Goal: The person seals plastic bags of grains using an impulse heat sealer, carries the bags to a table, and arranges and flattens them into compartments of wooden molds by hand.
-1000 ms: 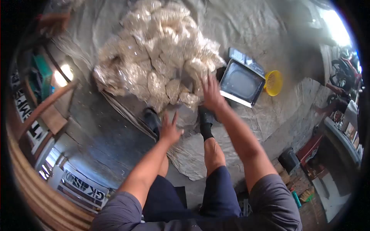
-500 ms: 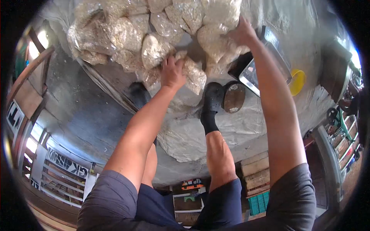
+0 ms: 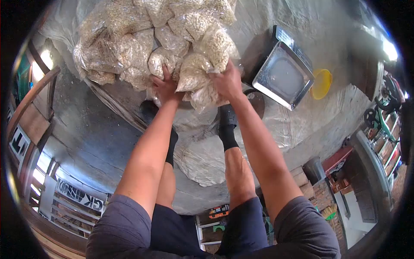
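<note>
Clear plastic bags (image 3: 125, 47) full of pale, small, flake-like pieces lie heaped on a pale sheet. My left hand (image 3: 168, 88) rests against the near side of the heap, its visible fingers spread over a small bag (image 3: 161, 60). My right hand (image 3: 228, 82) grips the side of a plastic bag (image 3: 196, 71) at the heap's right edge; its fingertips are partly hidden by the plastic. Another filled bag (image 3: 217, 45) leans just above this hand.
A scale with a shiny metal tray (image 3: 284, 75) stands to the right, with a yellow round container (image 3: 321, 84) beside it. A dark round object (image 3: 255, 103) sits near my right foot. The crumpled sheet (image 3: 202, 159) spreads under my feet.
My right hand has moved left and nearer, and bags on the right side have shifted left with it, uncovering the scale. My left hand has slid slightly left.
</note>
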### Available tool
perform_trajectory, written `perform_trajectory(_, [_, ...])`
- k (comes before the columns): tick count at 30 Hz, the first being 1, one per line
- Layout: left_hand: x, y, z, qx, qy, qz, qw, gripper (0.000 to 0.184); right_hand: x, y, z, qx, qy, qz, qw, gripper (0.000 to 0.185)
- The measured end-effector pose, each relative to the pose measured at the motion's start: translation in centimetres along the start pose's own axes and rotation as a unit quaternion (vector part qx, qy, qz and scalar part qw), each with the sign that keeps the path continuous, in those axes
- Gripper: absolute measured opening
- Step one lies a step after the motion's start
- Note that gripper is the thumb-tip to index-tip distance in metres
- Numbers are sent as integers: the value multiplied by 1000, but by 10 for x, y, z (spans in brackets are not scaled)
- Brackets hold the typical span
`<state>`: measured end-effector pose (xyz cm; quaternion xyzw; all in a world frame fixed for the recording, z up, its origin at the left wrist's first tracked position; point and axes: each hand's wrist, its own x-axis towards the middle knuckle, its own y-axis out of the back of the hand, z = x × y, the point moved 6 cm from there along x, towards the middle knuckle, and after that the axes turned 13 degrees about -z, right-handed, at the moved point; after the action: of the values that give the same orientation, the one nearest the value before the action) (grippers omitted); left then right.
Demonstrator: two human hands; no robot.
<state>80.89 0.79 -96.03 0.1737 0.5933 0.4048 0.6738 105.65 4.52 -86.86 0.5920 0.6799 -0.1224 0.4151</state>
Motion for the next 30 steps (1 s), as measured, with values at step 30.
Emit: perform_trajectory(30, [-49,-47,-36,-77,62,11,995,109,-12,-49,95,-106,-131,-20,985,66])
